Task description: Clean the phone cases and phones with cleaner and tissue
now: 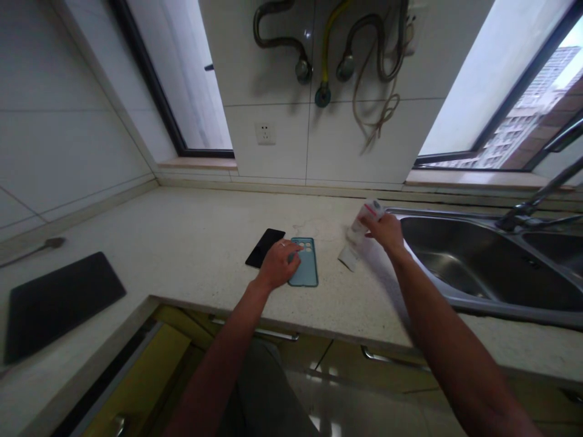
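My left hand (279,265) rests on a teal phone case (306,277) lying flat on the speckled cream countertop (204,212), its fingers over the case's near side. Beside the case, partly behind my left hand, lies a black smartphone (264,247) with its dark face up. My right hand (385,232) grips a white squeeze tube (359,235) with a red mark, holding it tilted just above the counter, its flat end lowest.
A stainless steel double sink (473,258) with a faucet (523,212) lies to the right. A black board (61,306) and a metal spoon (45,244) sit at the left. Pipes and a wall socket (265,133) are on the tiled wall behind.
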Action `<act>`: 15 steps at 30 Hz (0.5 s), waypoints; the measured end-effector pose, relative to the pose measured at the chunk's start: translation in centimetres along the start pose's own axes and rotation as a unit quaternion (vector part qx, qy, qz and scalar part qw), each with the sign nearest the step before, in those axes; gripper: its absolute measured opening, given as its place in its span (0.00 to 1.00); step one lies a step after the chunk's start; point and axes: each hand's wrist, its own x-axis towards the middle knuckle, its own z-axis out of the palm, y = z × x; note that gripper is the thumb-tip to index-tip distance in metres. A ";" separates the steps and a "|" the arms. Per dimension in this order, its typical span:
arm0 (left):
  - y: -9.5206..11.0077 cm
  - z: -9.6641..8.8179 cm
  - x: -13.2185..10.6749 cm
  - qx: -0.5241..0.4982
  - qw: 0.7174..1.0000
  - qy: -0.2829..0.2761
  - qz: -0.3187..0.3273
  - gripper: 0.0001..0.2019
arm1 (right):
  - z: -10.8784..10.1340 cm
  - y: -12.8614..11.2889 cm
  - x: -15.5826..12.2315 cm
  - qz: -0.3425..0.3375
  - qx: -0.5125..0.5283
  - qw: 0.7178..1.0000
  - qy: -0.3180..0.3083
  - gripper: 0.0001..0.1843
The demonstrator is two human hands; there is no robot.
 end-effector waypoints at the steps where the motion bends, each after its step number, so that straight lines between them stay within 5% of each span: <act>1: 0.2 -0.1 0.1 -0.020 1.000 0.008 -0.018 0.10 | 0.3 -0.6 -0.3 0.028 0.110 0.993 0.016 0.16; 5: 0.8 0.2 0.3 -0.169 0.975 0.043 -0.139 0.22 | 1.8 -3.8 -2.6 0.045 0.374 0.922 -0.091 0.17; 9: 0.8 0.8 0.6 -0.322 0.912 0.037 -0.252 0.35 | 3.7 -5.7 -5.3 0.039 0.433 0.875 -0.213 0.19; 15: 0.8 0.6 1.1 -0.404 0.864 0.044 -0.297 0.32 | 5.7 -5.7 -7.4 0.075 0.464 0.832 -0.295 0.23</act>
